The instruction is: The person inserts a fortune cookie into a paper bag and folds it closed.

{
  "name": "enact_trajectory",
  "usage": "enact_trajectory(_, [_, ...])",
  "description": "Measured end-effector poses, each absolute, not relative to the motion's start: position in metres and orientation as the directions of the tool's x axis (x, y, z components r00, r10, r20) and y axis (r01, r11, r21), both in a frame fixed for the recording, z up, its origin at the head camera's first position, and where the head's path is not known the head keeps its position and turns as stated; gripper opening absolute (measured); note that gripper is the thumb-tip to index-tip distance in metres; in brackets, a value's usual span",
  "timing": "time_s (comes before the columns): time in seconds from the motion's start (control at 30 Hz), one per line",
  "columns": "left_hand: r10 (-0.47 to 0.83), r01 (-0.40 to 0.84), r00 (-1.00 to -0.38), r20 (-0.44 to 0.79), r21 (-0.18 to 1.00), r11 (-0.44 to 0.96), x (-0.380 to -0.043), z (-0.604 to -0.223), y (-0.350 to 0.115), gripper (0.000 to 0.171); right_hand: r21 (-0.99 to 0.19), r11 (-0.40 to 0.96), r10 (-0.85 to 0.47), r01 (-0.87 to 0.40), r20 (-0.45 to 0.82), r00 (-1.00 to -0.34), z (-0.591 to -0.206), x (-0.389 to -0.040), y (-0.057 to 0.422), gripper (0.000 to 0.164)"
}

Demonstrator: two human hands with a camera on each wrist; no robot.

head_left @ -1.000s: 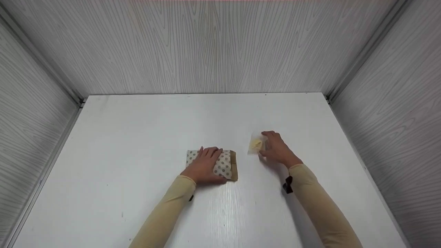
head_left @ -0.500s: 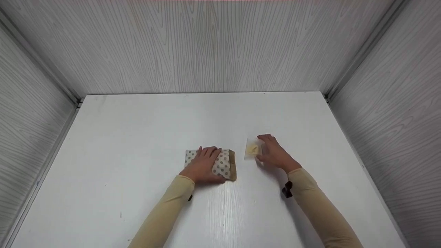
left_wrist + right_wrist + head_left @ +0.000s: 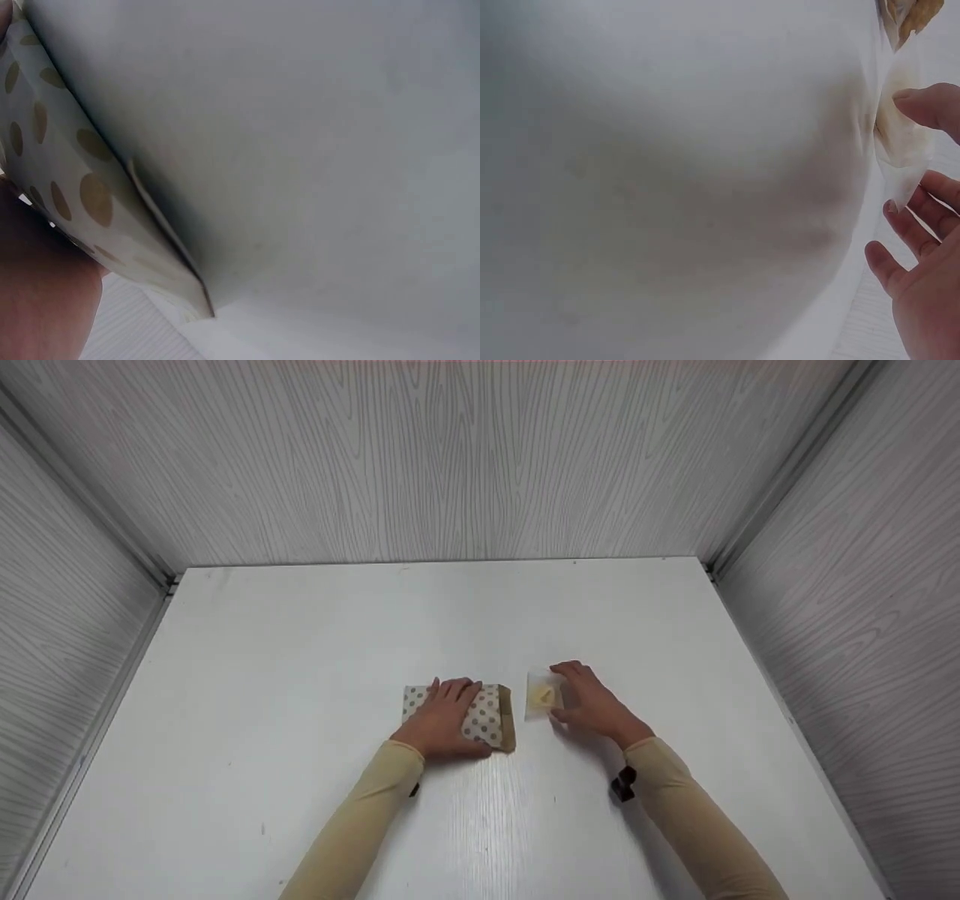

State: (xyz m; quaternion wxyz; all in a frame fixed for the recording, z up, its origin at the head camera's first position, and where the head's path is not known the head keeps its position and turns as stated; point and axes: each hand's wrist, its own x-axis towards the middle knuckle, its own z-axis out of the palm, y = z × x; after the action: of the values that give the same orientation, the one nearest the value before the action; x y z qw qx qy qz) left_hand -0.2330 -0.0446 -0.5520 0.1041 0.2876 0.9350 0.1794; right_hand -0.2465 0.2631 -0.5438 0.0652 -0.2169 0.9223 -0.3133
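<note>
A white paper bag (image 3: 484, 724) with greyish-brown dots lies flat on the white table, its brown open end facing right. My left hand (image 3: 444, 721) rests across it with the fingers spread, hiding its middle; the thumb lies along the near edge. In the left wrist view the dotted bag (image 3: 56, 142) fills the left side. Just right of it, my right hand (image 3: 596, 705) holds a small clear packet (image 3: 537, 697) with something pale yellow inside. In the right wrist view thumb and fingers are at opposite edges of the packet (image 3: 900, 146).
The white table (image 3: 285, 660) extends around both hands. Grey wood-grain panels enclose it: a back wall (image 3: 450, 465), a left wall (image 3: 67, 547) and a right wall (image 3: 855, 585).
My right hand has moved left and slightly nearer, bringing the clear packet closer to the bag. The left hand and the dotted bag stay in place.
</note>
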Motion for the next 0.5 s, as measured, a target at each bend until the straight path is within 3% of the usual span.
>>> enact_trajectory(0.5, [0.589, 0.53, -0.805, -0.075, 0.356, 0.77, -0.234, -0.555, -0.043, 0.115, -0.586, 0.7, -0.491, -0.407, 0.018, -0.871, -0.543, -0.233, 0.247, 0.068])
